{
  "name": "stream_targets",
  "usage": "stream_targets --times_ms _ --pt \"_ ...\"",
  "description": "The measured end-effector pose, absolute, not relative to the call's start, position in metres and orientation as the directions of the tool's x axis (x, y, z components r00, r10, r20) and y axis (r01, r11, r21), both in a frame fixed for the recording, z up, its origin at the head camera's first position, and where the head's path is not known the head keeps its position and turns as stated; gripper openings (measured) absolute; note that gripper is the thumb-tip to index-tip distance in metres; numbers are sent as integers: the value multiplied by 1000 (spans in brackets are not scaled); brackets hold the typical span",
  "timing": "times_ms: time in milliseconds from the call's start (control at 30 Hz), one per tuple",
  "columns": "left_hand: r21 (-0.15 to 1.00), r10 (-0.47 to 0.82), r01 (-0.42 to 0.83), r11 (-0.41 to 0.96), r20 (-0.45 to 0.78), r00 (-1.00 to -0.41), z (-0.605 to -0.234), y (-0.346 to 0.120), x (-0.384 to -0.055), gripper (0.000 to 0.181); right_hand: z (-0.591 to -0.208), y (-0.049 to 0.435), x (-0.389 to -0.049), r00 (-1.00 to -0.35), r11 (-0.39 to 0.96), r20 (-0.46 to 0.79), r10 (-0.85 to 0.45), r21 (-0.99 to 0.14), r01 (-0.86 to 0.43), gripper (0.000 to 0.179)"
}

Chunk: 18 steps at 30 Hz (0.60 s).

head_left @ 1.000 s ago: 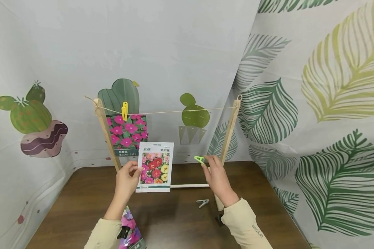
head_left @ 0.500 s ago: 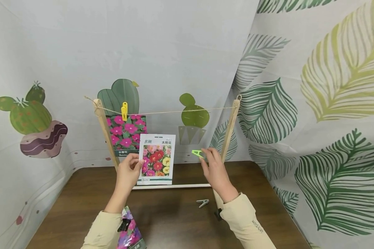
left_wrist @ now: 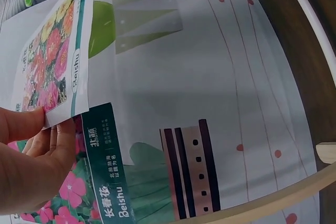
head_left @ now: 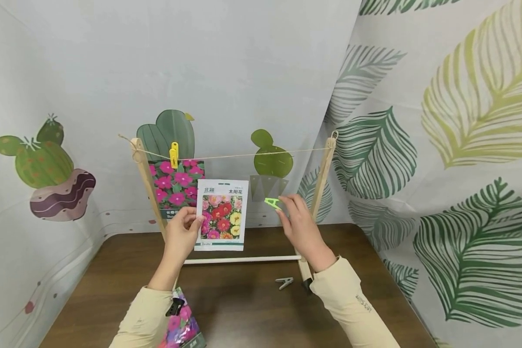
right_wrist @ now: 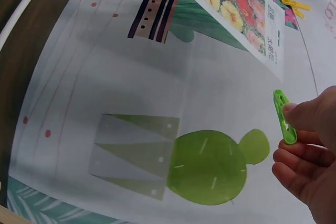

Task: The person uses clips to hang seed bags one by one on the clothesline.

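My left hand (head_left: 183,235) pinches the left edge of a white seed packet (head_left: 222,215) printed with red, pink and yellow flowers, held upright in the air below the string. Thumb and fingers of my right hand (head_left: 302,224) pinch a light green clothespin (head_left: 271,203), its jaws pointing left toward the packet, a gap between them. Behind the held packet, a pink-flowered seed packet (head_left: 178,183) hangs from the string (head_left: 243,155) by a yellow clothespin (head_left: 174,154). In the right wrist view the green clothespin (right_wrist: 284,116) sits just off the packet's top corner.
Two wooden posts, left (head_left: 147,188) and right (head_left: 323,179), carry the string, with a white rod (head_left: 243,260) low between them. A grey clothespin (head_left: 284,282) lies on the brown table (head_left: 243,309). Another flowered packet (head_left: 183,324) lies near my left sleeve.
My left hand has raised the seed packet toward the string and slightly right. The right hand has lifted the green clothespin and brought it a little left.
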<state>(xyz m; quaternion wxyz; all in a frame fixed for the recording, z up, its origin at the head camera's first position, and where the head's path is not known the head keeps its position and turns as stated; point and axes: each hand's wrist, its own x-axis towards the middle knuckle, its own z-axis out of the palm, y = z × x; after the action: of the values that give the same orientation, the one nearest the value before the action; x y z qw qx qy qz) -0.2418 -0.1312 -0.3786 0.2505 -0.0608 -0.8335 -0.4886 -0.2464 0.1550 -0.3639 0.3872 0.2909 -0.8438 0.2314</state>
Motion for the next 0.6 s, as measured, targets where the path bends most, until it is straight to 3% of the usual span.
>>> stream_targets --times_ms 600 --pt "779 -136 371 506 497 -857 -357 -122 -253 17 -299 148 -256 -410 675 804 -430 -15 -738 29"
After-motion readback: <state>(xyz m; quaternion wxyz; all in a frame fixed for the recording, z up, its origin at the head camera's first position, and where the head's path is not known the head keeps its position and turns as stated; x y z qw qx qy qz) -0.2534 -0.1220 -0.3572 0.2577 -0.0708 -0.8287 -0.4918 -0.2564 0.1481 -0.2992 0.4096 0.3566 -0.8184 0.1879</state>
